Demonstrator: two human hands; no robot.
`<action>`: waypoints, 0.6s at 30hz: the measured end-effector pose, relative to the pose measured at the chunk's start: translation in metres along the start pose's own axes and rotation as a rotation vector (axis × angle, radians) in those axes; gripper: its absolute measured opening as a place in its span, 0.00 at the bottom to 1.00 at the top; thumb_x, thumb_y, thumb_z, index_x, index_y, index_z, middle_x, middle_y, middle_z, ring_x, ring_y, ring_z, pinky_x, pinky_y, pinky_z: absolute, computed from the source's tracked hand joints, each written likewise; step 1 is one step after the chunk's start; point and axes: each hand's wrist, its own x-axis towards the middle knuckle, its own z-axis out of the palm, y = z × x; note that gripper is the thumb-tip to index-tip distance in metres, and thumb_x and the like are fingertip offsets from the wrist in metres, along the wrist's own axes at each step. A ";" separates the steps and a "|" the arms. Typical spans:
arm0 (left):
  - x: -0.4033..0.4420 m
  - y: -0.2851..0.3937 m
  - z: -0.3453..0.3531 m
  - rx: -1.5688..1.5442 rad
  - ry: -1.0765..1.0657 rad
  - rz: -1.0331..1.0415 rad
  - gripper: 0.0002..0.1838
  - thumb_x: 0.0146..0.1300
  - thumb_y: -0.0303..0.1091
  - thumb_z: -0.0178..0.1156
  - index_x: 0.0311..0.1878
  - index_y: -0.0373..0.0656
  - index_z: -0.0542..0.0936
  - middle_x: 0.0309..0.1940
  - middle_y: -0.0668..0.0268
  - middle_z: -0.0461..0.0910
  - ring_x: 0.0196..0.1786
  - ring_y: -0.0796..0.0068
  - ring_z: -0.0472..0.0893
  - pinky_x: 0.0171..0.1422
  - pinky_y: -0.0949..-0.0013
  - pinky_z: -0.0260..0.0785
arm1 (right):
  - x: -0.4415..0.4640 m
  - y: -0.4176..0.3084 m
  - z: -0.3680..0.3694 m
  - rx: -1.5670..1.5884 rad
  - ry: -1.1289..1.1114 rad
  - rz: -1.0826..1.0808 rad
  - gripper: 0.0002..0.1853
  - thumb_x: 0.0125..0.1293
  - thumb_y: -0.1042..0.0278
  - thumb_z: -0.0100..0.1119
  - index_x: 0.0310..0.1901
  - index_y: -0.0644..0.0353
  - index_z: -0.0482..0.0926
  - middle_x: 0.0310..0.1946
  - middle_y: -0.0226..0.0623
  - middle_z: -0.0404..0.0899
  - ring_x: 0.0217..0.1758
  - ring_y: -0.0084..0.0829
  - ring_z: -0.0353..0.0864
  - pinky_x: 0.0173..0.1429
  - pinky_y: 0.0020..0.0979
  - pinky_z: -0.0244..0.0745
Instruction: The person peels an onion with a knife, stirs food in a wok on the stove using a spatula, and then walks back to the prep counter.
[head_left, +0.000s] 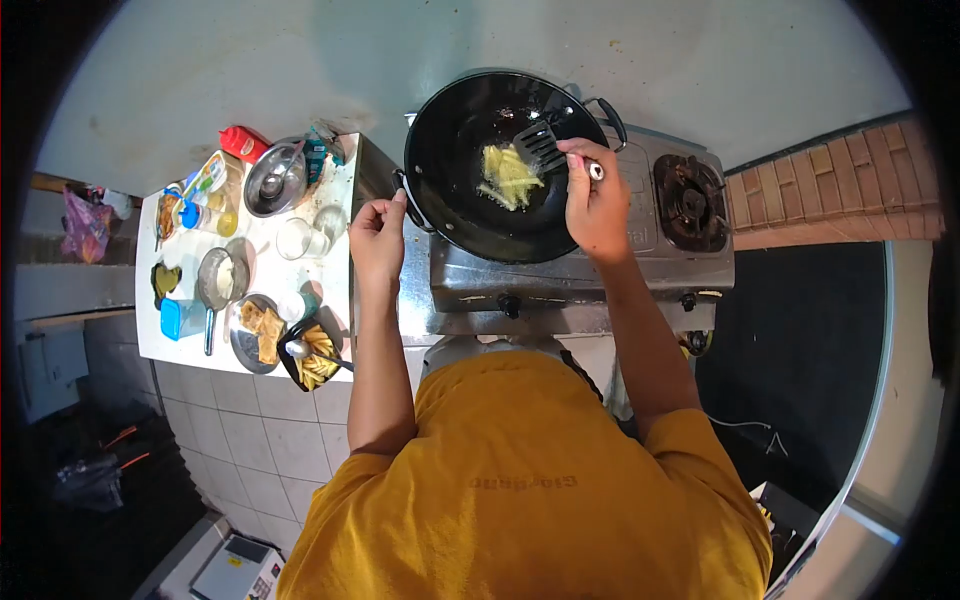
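A black wok (450, 215) stands on the left side of a steel gas stove (570, 290). Pale cut strips, like fries, (511, 180) lie in bubbling oil at its middle. My right hand (597, 205) is closed round the handle of a black slotted spatula (540, 148), whose blade is over the wok beside the strips. At the wok's left side handle (412, 205) is my left hand (378, 240), its fingers closed on that handle.
On the white table (270, 345) at left are a metal bowl (275, 180), a small pan (216, 278), a plate of flat fried pieces (262, 335), a black bowl of fries (316, 372), glasses and a red packet (243, 143). A bare burner (691, 203) sits at right.
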 end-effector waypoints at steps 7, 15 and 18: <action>0.004 -0.002 0.000 0.088 -0.039 0.058 0.14 0.64 0.34 0.60 0.24 0.41 0.71 0.19 0.78 0.64 0.24 0.89 0.60 0.28 0.80 0.53 | 0.007 -0.006 0.003 0.064 0.038 0.043 0.04 0.68 0.76 0.51 0.42 0.64 0.73 0.42 0.40 0.81 0.32 0.24 0.78 0.38 0.24 0.72; 0.004 0.006 0.002 0.222 -0.027 0.097 0.15 0.64 0.35 0.60 0.25 0.40 0.69 0.17 0.78 0.62 0.23 0.89 0.60 0.26 0.79 0.51 | 0.008 0.003 0.007 0.048 -0.027 0.028 0.04 0.69 0.75 0.50 0.43 0.64 0.71 0.46 0.40 0.81 0.28 0.18 0.73 0.33 0.22 0.70; 0.006 -0.003 0.003 0.178 -0.037 0.135 0.16 0.64 0.35 0.60 0.25 0.40 0.68 0.17 0.77 0.62 0.23 0.89 0.60 0.26 0.79 0.51 | 0.010 0.005 0.006 0.012 -0.083 0.019 0.05 0.69 0.75 0.50 0.44 0.64 0.71 0.46 0.40 0.81 0.28 0.18 0.73 0.33 0.21 0.70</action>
